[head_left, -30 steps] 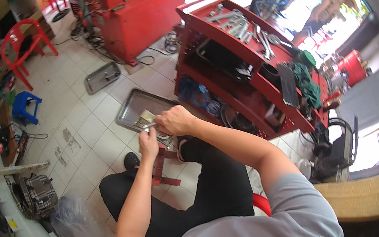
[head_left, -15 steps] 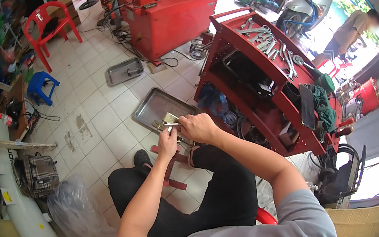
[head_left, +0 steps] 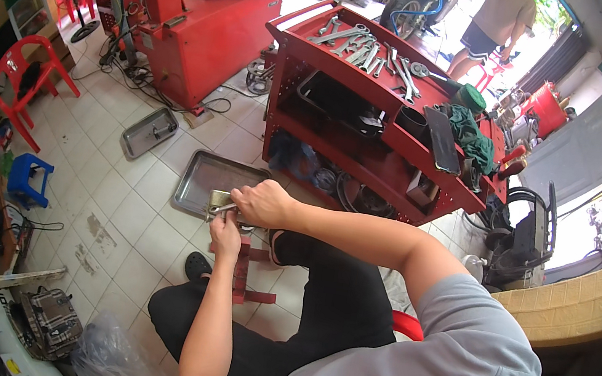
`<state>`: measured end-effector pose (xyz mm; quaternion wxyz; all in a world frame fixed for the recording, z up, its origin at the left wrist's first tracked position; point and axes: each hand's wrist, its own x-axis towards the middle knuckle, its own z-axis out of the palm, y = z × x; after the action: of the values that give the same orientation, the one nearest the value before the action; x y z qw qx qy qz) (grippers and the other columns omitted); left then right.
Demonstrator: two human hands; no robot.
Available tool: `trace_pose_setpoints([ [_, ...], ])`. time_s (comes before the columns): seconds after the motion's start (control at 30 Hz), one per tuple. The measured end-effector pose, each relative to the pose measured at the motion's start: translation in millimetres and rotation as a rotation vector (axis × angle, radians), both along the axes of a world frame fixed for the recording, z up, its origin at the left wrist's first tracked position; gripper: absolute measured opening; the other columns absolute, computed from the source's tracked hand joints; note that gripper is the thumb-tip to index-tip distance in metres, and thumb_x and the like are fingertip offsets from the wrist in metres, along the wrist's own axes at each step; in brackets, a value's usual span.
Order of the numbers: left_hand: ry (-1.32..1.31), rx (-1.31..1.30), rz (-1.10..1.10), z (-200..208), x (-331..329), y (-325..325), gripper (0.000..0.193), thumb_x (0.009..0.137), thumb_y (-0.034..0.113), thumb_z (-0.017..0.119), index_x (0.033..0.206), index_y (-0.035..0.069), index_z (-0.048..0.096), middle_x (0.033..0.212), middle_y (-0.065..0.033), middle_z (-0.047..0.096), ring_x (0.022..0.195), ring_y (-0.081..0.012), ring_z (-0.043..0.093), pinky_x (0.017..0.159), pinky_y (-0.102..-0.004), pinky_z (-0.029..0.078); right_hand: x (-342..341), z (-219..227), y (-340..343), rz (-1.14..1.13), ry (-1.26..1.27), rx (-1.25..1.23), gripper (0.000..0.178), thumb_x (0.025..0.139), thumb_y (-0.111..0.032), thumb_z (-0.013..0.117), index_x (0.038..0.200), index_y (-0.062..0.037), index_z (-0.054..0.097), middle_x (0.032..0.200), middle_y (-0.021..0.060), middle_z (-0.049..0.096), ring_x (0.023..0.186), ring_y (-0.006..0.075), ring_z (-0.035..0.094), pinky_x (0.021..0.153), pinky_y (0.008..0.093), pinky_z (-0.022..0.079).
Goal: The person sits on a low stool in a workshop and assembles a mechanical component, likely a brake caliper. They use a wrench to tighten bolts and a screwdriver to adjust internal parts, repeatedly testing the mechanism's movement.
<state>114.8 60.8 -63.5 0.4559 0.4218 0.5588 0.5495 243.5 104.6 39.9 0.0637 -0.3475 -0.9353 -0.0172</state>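
My right hand (head_left: 262, 202) is closed round a silver wrench (head_left: 224, 209), its head lying across a small brass-coloured metal part (head_left: 219, 198). Just below, my left hand (head_left: 226, 233) is closed with its fingertips against the underside of this part, seeming to grip it; the fingers partly hide the contact. Both hands meet in front of my knees, over the near edge of a grey metal tray (head_left: 191, 172) on the floor. A red metal frame (head_left: 242, 281) stands on the tiles between my feet.
A red tool cart (head_left: 312, 53) with several wrenches (head_left: 366, 49) on top stands ahead to the right. A smaller tray (head_left: 139, 149), blue stool (head_left: 30, 179) and red chair (head_left: 14, 82) lie leftward. Behind the cart, a person (head_left: 497, 23) stands near a motorbike (head_left: 412, 0).
My view has swung right, so the surroundings sit farther left. The wrench has turned from nearly level to slanting upward at my right hand. The person behind the cart has straightened from bending.
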Motion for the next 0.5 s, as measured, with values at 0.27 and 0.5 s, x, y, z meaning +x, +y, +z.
trace_pose_setpoints([
  [0.27, 0.018, 0.019, -0.024, 2.6, -8.2, 2.6, 0.030, 0.097, 0.019, 0.044, 0.098, -0.005, 0.063, 0.087, -0.0059, 0.064, 0.079, -0.0113, 0.054, 0.070, -0.0287, 0.044, -13.1, 0.3, 2.7, -0.187, 0.138, -0.100, 0.024, 0.076, -0.026, 0.057, 0.084, -0.0028, 0.055, 0.068, 0.0154, 0.064, 0.062, 0.0309, 0.065, 0.054, 0.0405, 0.052],
  [0.5, 0.161, 0.014, 0.067, 13.4, -1.8, 6.7, 0.037, 0.094, 0.030, 0.049, 0.088, -0.005, 0.062, 0.076, -0.0160, 0.063, 0.068, -0.0206, 0.055, 0.064, -0.0374, 0.043, -4.1, -23.2, 10.5, -0.171, 0.166, -0.024, 0.020, 0.079, -0.024, 0.056, 0.079, -0.0040, 0.057, 0.069, 0.0197, 0.063, 0.066, 0.0352, 0.064, 0.060, 0.0449, 0.051],
])
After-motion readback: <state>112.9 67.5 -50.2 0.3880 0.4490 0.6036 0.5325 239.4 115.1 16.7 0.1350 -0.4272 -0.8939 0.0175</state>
